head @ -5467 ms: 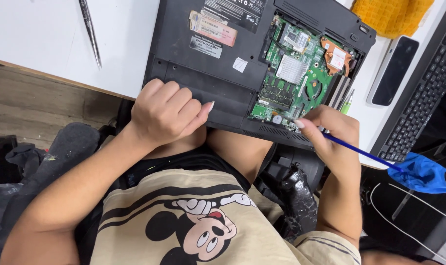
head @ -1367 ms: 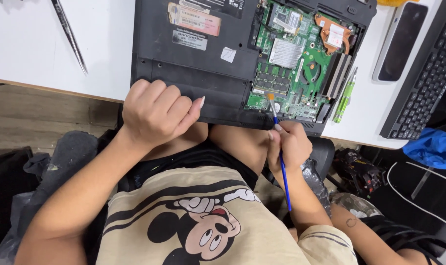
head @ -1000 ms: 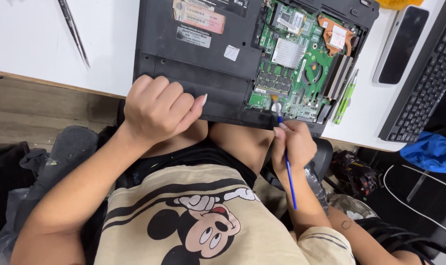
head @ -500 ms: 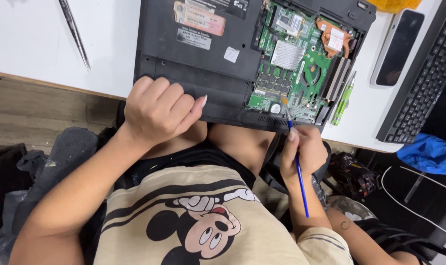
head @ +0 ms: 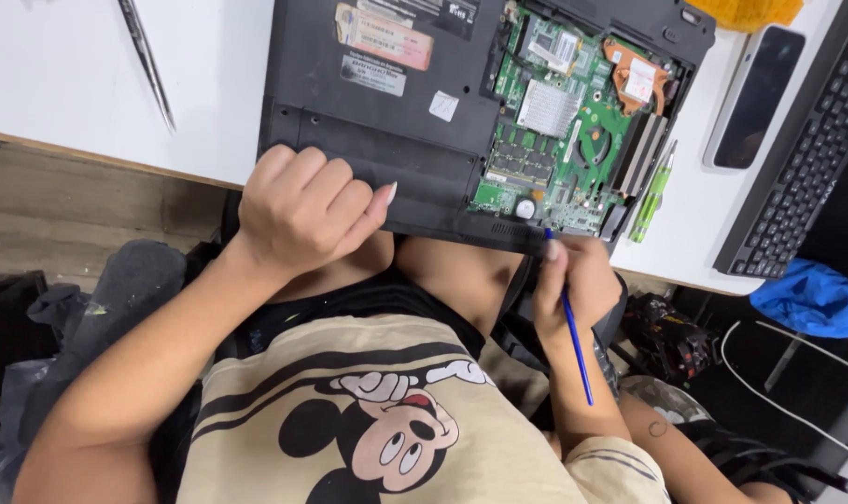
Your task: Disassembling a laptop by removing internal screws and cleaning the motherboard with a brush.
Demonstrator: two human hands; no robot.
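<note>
White worktop [head: 60, 84] above wood floor, bearing tweezers [head: 146, 58], phone [head: 755, 93], keyboard [head: 816, 159]. Since half a second earlier, blue screwdriver [head: 573, 341] barely shifted. Opened black laptop [head: 377, 103], green circuit board [head: 573, 131] exposed, overhangs the worktop edge. Left hand [head: 302, 219] curled, gripping laptop rim; right hand [head: 582, 285] closed around screwdriver.

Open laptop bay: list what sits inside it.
Inside the laptop bay: a green circuit board, a silver heatsink, copper cooling parts and a round coin cell. The right hand, holding a blue tool, covers the bay's near edge.
</note>
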